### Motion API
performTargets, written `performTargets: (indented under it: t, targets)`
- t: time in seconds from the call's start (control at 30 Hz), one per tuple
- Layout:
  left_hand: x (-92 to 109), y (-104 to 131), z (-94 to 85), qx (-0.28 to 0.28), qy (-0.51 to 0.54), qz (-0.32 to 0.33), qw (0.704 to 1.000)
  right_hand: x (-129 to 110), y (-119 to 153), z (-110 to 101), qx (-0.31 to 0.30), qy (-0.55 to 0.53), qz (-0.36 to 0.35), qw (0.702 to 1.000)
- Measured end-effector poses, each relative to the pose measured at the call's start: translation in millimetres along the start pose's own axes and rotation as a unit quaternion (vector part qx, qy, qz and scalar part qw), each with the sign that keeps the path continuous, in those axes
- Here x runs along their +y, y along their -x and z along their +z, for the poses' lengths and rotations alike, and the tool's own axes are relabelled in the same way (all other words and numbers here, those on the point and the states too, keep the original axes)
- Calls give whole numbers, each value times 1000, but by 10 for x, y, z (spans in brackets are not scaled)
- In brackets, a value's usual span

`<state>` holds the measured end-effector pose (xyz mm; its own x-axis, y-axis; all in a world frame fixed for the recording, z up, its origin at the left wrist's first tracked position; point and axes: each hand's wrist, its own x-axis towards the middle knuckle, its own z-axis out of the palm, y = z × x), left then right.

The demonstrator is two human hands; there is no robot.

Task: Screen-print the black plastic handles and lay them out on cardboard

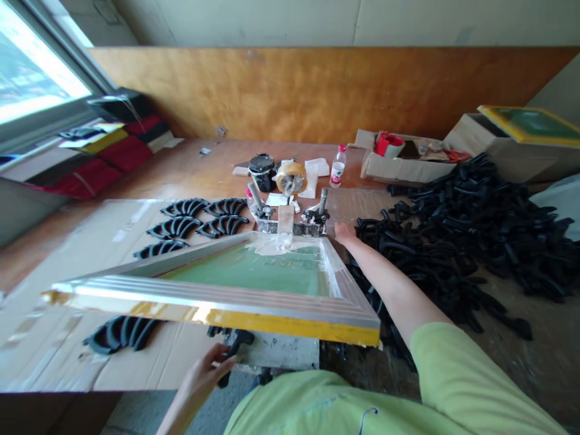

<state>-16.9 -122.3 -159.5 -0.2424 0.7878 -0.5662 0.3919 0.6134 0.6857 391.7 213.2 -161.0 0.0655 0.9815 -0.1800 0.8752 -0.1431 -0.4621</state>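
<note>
My left hand (216,364) is closed around a black curved plastic handle (239,343), at the front edge of a metal base plate (292,350). Over that plate, a screen-printing frame (217,299) with a green mesh is tilted up, its yellow-taped near edge towards me. Stretched out past the frame's right side, my right hand (345,233) is by the hinge clamp (312,228) and the near-left edge of a big heap of black plastic handles (430,254). Its fingers are small and blurred, so their grip does not show.
Fanned rows of black handles (174,228) lie on cardboard (113,226) at left. Behind the frame stand a black bucket (261,173), a tape roll (290,179) and a bottle (338,166). An open carton (401,168) sits at back right, red boxes (122,151) at back left.
</note>
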Motion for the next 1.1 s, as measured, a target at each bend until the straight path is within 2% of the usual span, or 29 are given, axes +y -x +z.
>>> performTargets:
  t: [0.07, 0.1, 0.17, 0.23, 0.3, 0.37, 0.47, 0.53, 0.6, 0.67, 0.77, 0.87, 0.97, 1.1]
  targets:
    - [127, 55, 12, 2, 22, 2, 1000, 15, 46, 47, -11, 36, 8, 999]
    - [216, 79, 25, -14, 29, 0, 999, 22, 77, 46, -17, 50, 8, 999]
    - [432, 106, 97, -73, 31, 9, 997, 53, 164, -7, -21, 70, 0, 997]
    - [681, 98, 260, -153, 23, 37, 987, 121, 298, -115, -4, 82, -18, 996]
    - [949, 67, 525, -223, 10, 71, 972, 235, 486, -262, 47, 79, -44, 995]
    - [1221, 42, 840, -269, 8, 112, 957, 376, 720, -427, 119, 66, -73, 988]
    - [1571, 50, 1216, -291, 66, 204, 932, 565, 1122, -657, 222, 67, -91, 968]
    - [1697, 74, 1294, -275, 85, 266, 920, 614, 1392, -732, 275, 92, -76, 954]
    - [1697, 81, 1219, -245, 78, 292, 921, 564, 1643, -678, 304, 103, -66, 945]
    - [1590, 50, 1030, -203, 90, 265, 938, 403, 1855, -464, 289, 85, -99, 949]
    - [1370, -65, 641, -109, 152, 197, 962, -2, 2069, 79, 206, 30, -221, 953]
    - [1320, -175, 230, -14, 222, 193, 956, -439, 2154, 629, 147, -6, -295, 944]
    - [1545, -200, -137, 48, 284, 254, 923, -741, 2162, 952, 126, 9, -311, 942]
    - [2023, -145, -465, 87, 337, 353, 868, -891, 2145, 1050, 143, 39, -305, 941]
